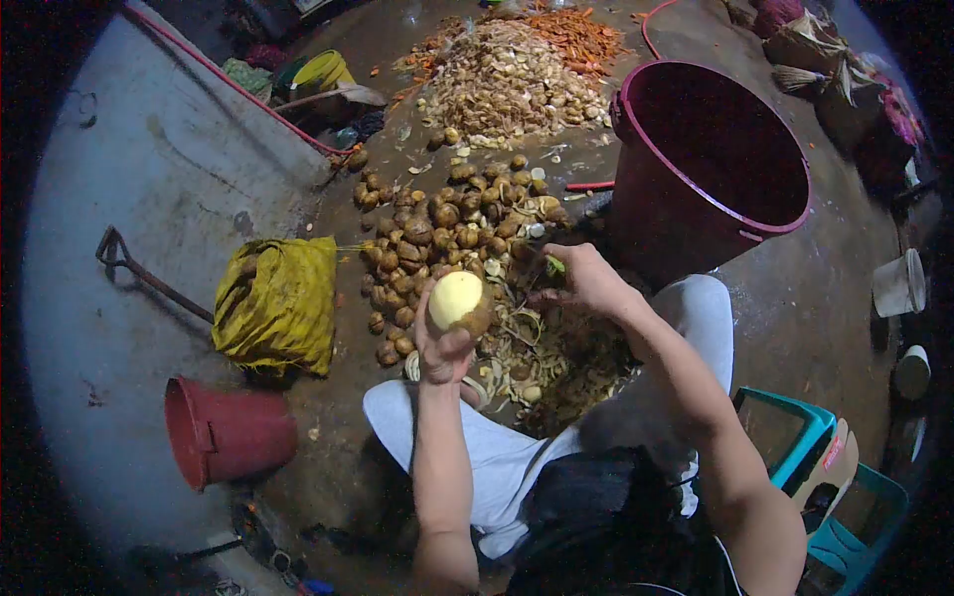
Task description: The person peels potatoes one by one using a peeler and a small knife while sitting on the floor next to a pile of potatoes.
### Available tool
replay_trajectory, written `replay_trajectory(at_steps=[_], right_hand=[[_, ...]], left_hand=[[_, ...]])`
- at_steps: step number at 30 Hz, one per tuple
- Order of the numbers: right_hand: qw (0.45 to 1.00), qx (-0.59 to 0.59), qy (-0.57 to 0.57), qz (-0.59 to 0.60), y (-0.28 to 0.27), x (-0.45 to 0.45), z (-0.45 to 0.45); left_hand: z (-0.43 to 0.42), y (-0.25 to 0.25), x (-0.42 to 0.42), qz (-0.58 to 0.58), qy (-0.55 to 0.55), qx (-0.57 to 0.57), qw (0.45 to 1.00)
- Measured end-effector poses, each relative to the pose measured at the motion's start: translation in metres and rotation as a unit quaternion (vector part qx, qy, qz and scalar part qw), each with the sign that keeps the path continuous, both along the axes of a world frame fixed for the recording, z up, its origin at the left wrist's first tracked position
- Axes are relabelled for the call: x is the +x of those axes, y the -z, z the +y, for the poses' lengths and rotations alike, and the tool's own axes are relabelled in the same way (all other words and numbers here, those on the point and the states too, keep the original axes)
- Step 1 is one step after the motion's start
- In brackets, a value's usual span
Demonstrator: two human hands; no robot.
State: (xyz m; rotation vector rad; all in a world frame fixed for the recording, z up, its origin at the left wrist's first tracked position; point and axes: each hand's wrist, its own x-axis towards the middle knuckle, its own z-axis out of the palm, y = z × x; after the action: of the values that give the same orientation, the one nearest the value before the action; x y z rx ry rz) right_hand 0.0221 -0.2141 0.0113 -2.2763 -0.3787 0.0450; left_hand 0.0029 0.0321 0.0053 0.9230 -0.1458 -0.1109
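My left hand (444, 343) is closed around a partly peeled potato (456, 298), its upper side pale yellow and its lower right side still brown. To the right, my right hand (584, 281) grips a small tool with a green part (555, 265); the rest of the tool is hard to make out. Brown unpeeled potatoes (419, 232) lie in a heap on the floor beyond my left hand. Peelings (556, 372) cover the floor between my legs, below both hands.
A large dark red bin (664, 199) stands at the right. Farther off lie piles of pale peelings (512, 79) and orange scraps (576, 38). At the left are a yellow sack (278, 303), a red bucket (238, 431) and a handle (159, 276). A teal stool (815, 422) is lower right.
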Motion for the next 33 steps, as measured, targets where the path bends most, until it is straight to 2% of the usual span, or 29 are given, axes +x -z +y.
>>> replay_trajectory(at_steps=[1, 3, 4, 5, 9, 11, 13, 16, 18, 20, 21, 23, 25, 27, 28, 30, 33], right_hand=[[1.0, -0.001, 0.001, -0.001, 0.004, -0.002, 0.004], [0.99, -0.123, 0.014, -0.063, 0.019, -0.014, 0.019], [0.99, -0.135, 0.014, -0.044, 0.01, -0.024, 0.031], [0.989, -0.12, 0.002, -0.082, 0.003, -0.031, 0.038], [0.984, -0.149, 0.01, -0.096, -0.013, -0.036, 0.047], [0.982, -0.151, 0.02, -0.11, -0.002, -0.027, 0.044], [0.993, -0.115, -0.015, 0.037, 0.037, -0.004, 0.037], [0.996, -0.084, 0.033, 0.01, 0.022, -0.008, 0.035], [0.996, -0.078, 0.048, -0.001, 0.013, -0.009, 0.036], [0.982, -0.131, 0.019, 0.136, 0.012, -0.003, 0.032], [0.982, -0.128, 0.022, 0.138, 0.022, -0.005, 0.03], [0.985, -0.127, -0.036, 0.11, 0.043, 0.004, 0.024], [0.989, -0.121, -0.042, 0.077, 0.035, 0.0, 0.023], [0.998, -0.054, 0.024, -0.013, 0.031, -0.008, 0.027], [0.998, -0.053, 0.023, -0.011, 0.025, -0.015, 0.032], [0.992, -0.09, 0.031, -0.088, 0.01, -0.027, 0.04], [0.985, -0.15, 0.001, -0.084, -0.005, -0.034, 0.048]], left_hand=[[-0.001, -0.001, -0.001, -0.001, 0.001, -0.001, 1.0], [-0.005, -0.004, -0.002, 0.021, -0.017, 0.014, 1.0], [-0.009, -0.004, -0.002, 0.022, -0.015, 0.015, 1.0], [-0.013, -0.002, -0.003, 0.017, -0.034, 0.027, 0.999], [-0.02, 0.004, -0.003, -0.022, -0.078, 0.054, 0.995], [-0.021, 0.0, -0.005, -0.018, -0.054, 0.059, 0.997], [-0.021, 0.0, -0.007, -0.012, -0.03, 0.064, 0.997], [-0.019, 0.001, -0.002, -0.004, -0.009, 0.058, 0.998], [-0.014, -0.001, -0.003, -0.012, 0.03, -0.001, 0.999], [-0.015, -0.001, -0.004, -0.014, 0.043, -0.008, 0.999], [-0.015, -0.003, -0.005, -0.019, 0.059, -0.013, 0.998], [-0.014, -0.004, -0.002, -0.03, 0.063, -0.017, 0.997], [-0.012, -0.003, -0.001, -0.046, 0.027, -0.005, 0.999], [-0.009, 0.001, -0.003, -0.013, 0.006, -0.009, 1.0], [-0.011, 0.007, -0.001, -0.033, -0.047, 0.024, 0.998], [-0.016, 0.01, -0.001, -0.059, -0.124, 0.07, 0.988], [-0.021, 0.013, -0.002, -0.079, -0.128, 0.068, 0.986]])
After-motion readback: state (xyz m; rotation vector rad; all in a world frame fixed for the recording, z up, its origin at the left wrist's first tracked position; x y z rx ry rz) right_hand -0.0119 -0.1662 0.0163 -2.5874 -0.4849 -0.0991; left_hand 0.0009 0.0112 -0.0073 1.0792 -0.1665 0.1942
